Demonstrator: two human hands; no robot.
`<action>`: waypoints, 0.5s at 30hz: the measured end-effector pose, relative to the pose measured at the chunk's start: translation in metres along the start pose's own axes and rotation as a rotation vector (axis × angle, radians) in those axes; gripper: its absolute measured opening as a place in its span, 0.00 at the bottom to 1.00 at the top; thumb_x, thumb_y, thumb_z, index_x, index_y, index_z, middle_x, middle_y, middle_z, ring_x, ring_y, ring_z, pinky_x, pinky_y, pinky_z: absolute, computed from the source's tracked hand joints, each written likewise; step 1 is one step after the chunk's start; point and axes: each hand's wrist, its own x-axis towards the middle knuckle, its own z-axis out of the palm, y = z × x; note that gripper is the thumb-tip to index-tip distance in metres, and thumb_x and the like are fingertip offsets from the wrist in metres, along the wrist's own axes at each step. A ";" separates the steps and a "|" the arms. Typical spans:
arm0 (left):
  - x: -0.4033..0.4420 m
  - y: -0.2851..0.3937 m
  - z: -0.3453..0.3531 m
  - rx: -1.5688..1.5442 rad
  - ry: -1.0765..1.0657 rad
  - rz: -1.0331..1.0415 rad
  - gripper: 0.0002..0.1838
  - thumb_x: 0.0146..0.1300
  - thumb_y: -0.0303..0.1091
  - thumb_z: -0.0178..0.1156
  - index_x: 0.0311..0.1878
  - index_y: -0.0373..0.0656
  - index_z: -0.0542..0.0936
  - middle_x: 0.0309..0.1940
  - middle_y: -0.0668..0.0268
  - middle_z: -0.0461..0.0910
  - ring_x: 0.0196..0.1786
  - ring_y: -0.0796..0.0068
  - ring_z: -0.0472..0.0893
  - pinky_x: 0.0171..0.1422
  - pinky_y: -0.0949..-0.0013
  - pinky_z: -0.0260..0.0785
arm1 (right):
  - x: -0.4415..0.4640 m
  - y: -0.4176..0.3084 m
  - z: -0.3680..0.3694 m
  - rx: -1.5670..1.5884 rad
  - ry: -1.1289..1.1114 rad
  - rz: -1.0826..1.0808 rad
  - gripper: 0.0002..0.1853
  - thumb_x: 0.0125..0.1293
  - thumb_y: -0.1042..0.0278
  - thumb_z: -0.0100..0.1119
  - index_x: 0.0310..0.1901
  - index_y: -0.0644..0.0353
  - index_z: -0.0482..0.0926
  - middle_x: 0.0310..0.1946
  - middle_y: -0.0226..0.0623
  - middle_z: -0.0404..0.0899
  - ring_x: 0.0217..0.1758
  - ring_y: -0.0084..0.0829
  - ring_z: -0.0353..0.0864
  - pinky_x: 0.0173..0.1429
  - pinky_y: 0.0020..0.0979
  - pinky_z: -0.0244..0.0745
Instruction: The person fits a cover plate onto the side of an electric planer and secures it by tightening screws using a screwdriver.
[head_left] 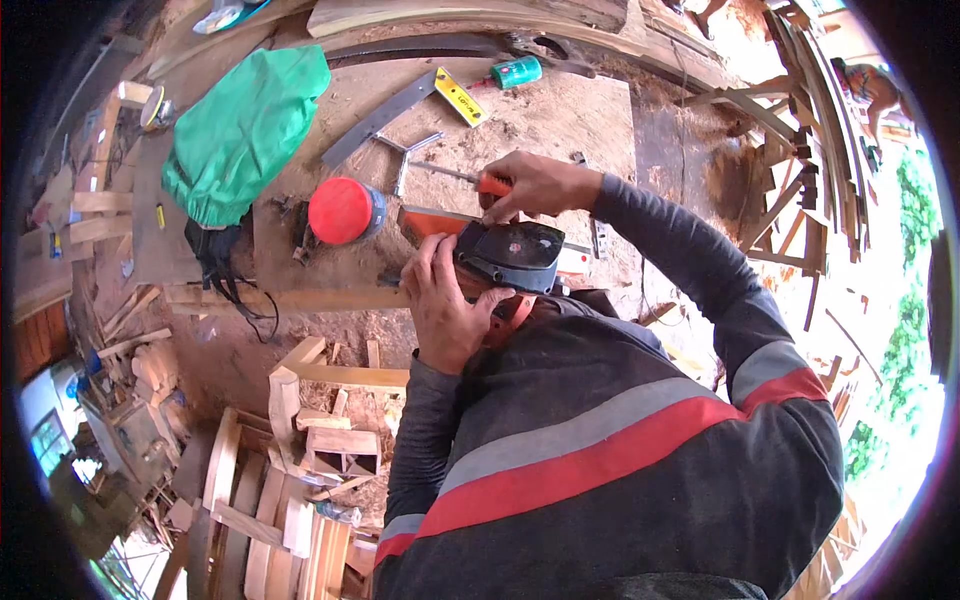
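An orange-and-black power tool [510,250] lies on the wooden bench, its black housing facing up. My left hand [445,305] grips its near left side, with fingers wrapped over the edge and thumb against the housing. Just beyond the tool, my right hand [540,185] is closed around the orange handle of a screwdriver [494,187], whose metal shaft points left. Near the shaft lies a three-armed Y wrench [405,155]. A round tub with a red lid [340,210] stands left of the tool. The power tool's underside is hidden.
A try square with a yellow stock [460,97], a green bottle [516,71] and a green cloth bag [250,135] rest on the sawdust-covered bench [570,110]. Wooden frames [345,375] stand below left; timber strips [815,150] are stacked at right.
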 end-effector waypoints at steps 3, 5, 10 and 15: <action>0.006 0.000 0.001 0.025 0.008 0.034 0.53 0.50 0.61 0.81 0.71 0.35 0.71 0.69 0.50 0.69 0.72 0.43 0.69 0.78 0.42 0.59 | -0.005 -0.016 -0.006 0.043 -0.059 0.097 0.16 0.63 0.58 0.77 0.42 0.62 0.85 0.32 0.34 0.86 0.36 0.25 0.82 0.41 0.36 0.77; 0.010 0.002 0.000 0.062 -0.007 0.032 0.53 0.50 0.59 0.82 0.71 0.34 0.71 0.69 0.50 0.69 0.72 0.43 0.69 0.77 0.43 0.61 | 0.002 0.001 -0.002 -0.095 0.027 -0.099 0.16 0.63 0.60 0.75 0.43 0.63 0.85 0.32 0.38 0.86 0.35 0.31 0.83 0.42 0.38 0.78; 0.017 0.003 0.004 0.076 -0.008 0.028 0.55 0.46 0.58 0.83 0.71 0.34 0.71 0.70 0.51 0.69 0.72 0.45 0.69 0.77 0.43 0.59 | 0.004 0.016 0.000 -0.334 0.172 -0.427 0.16 0.64 0.57 0.70 0.40 0.66 0.84 0.32 0.52 0.84 0.35 0.49 0.85 0.43 0.48 0.77; 0.018 0.003 0.002 0.079 -0.038 0.039 0.53 0.47 0.54 0.85 0.69 0.30 0.71 0.69 0.48 0.68 0.73 0.43 0.68 0.77 0.44 0.61 | 0.008 0.004 -0.015 -0.227 -0.044 -0.107 0.24 0.67 0.45 0.70 0.38 0.65 0.85 0.26 0.40 0.84 0.27 0.33 0.83 0.31 0.41 0.78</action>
